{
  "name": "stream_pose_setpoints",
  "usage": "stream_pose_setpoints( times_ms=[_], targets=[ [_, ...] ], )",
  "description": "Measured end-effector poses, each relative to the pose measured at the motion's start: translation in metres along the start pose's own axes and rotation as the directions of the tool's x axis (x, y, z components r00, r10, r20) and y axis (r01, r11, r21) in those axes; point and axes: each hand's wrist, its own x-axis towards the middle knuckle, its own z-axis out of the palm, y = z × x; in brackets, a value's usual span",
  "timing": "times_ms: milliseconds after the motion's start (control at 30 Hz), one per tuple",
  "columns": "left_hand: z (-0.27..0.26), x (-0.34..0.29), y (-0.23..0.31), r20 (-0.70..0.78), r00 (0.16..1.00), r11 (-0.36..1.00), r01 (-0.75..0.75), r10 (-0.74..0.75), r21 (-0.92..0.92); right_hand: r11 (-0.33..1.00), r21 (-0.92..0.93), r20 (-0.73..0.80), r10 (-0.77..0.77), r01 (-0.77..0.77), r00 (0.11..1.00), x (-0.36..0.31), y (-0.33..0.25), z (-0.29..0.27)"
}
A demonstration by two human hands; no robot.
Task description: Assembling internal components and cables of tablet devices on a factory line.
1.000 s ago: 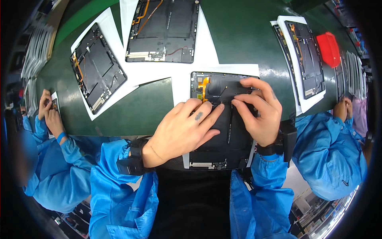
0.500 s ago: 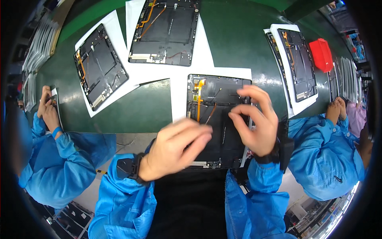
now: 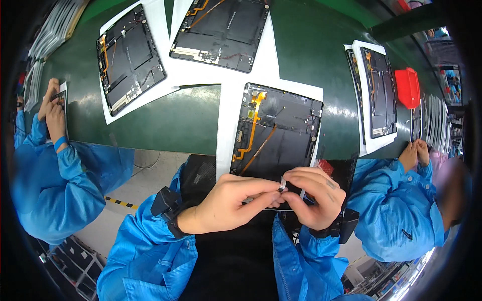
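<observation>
A small pale strip (image 3: 282, 184), perhaps tape or a label, is pinched between the fingertips of both hands at the near edge of an opened tablet (image 3: 276, 135); it is too small to identify for sure. The left hand (image 3: 231, 203) comes in from the lower left with its fingers pressed together, thumb and forefinger closing on the strip. The right hand (image 3: 314, 198) meets it from the right, its fingers curled and pinching the same strip, so the two sets of fingertips touch. Both wrists wear black bands over blue sleeves.

The tablet lies back-off and face down on a white sheet (image 3: 228, 115), showing a dark interior with an orange flex cable (image 3: 252, 125) running down its left side. The sheet rests on the green table (image 3: 165, 120), the tablet's near edge overhanging toward the person.

Farther up the table, two more opened tablets (image 3: 129, 57) (image 3: 221, 30) lie on white sheets of their own, well apart from the hands. To the right another opened tablet (image 3: 379, 93) sits on its sheet, with a red tray (image 3: 407, 88) just beside it.

At the left a co-worker's hands (image 3: 52, 108) hold something small at the table's edge, and another co-worker's hands (image 3: 415, 154) rest at the right.
</observation>
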Motion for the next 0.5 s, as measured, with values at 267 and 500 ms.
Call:
stream_pose_setpoints(
  times_ms=[267, 500],
  targets=[
    [0.0034, 0.0014, -0.0040, 0.028, 0.979, 0.941, -0.203, 0.203, 0.271, 0.994, -0.104, 0.034, -0.032, 0.035, 0.999, -0.0065, -0.0008, -0.0034],
    [0.0028, 0.0028, -0.0021, 0.113, 0.950, 0.867, -0.310, 0.290, 0.390, 0.975, -0.212, -0.002, -0.069, 0.067, 0.998, -0.0090, -0.0037, -0.0006]
  ],
)
